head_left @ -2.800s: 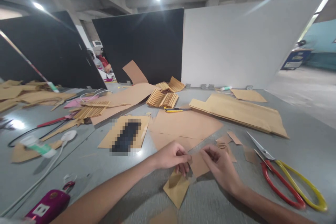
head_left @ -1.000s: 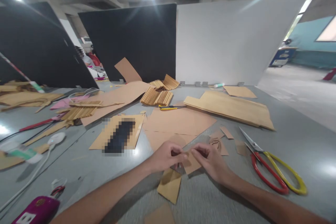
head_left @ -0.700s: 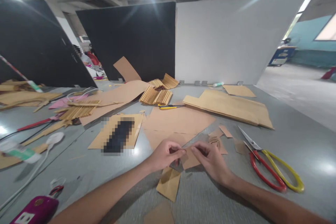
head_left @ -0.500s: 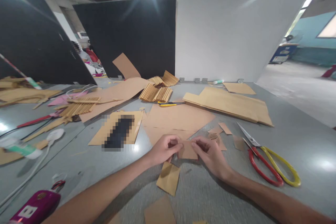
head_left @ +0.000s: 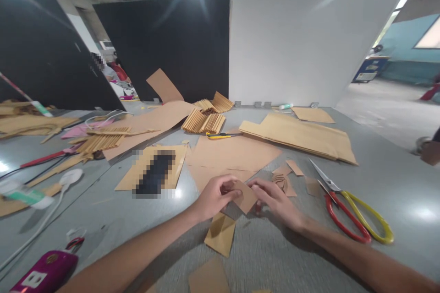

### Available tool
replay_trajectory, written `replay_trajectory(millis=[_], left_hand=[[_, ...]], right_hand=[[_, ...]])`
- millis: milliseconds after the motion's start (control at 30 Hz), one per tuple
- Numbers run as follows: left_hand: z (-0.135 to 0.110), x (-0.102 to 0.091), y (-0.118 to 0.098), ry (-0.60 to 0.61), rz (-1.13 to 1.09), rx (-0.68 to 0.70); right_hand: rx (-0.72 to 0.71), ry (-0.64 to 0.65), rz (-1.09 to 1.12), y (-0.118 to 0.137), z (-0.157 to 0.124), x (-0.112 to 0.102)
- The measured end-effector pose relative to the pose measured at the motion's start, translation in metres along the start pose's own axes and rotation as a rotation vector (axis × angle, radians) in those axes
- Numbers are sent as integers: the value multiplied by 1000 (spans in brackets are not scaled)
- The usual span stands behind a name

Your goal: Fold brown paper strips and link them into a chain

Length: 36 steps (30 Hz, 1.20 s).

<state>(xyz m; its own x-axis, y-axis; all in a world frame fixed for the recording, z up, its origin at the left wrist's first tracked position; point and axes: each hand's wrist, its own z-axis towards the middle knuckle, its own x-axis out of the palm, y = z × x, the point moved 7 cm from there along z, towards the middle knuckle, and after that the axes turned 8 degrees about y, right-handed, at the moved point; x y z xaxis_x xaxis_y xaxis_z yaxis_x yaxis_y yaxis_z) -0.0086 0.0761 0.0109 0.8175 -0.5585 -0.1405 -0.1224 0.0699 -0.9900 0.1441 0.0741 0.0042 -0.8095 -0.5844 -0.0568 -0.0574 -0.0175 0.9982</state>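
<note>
A small square of brown paper (head_left: 246, 198) hangs over the grey table, tilted with one corner downward. My left hand (head_left: 217, 196) pinches its left side between thumb and fingers. Curled at the right edge of the square is my right hand (head_left: 273, 199), its fingertips closed against the paper; part of them is hidden. Just below my left hand lies a tan paper piece (head_left: 221, 234). Another brown piece (head_left: 209, 277) rests nearer the front edge. Small cut pieces (head_left: 283, 182) lie beyond my right hand.
Large scissors (head_left: 343, 197) with red and yellow handles lie open at right. Beyond my hands are brown paper sheets (head_left: 233, 151), a yellow cutter (head_left: 219, 136), folded strips (head_left: 202, 121) and a folded kraft stack (head_left: 302, 137). A purple device (head_left: 46, 272) sits front left.
The brown paper square has turned from lying level between both hands to a tilted, corner-down position. My right thumb has shifted off its face toward the edge; my left hand keeps its pinch.
</note>
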Motion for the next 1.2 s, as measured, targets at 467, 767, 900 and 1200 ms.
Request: replay_trajectory(millis=[467, 767, 900, 1200], left_hand=[[-6, 5, -13, 15, 406, -2], [-20, 48, -10, 37, 1028, 322], [-18, 53, -10, 48, 1165, 337], [-18, 53, -21, 70, 1137, 407]], right_hand=[[-21, -129, -535, 12, -5, -20], [-213, -104, -999, 7, -41, -18], [-237, 103, -1029, 2, -57, -21], [-194, 440, -1070, 9, -64, -13]])
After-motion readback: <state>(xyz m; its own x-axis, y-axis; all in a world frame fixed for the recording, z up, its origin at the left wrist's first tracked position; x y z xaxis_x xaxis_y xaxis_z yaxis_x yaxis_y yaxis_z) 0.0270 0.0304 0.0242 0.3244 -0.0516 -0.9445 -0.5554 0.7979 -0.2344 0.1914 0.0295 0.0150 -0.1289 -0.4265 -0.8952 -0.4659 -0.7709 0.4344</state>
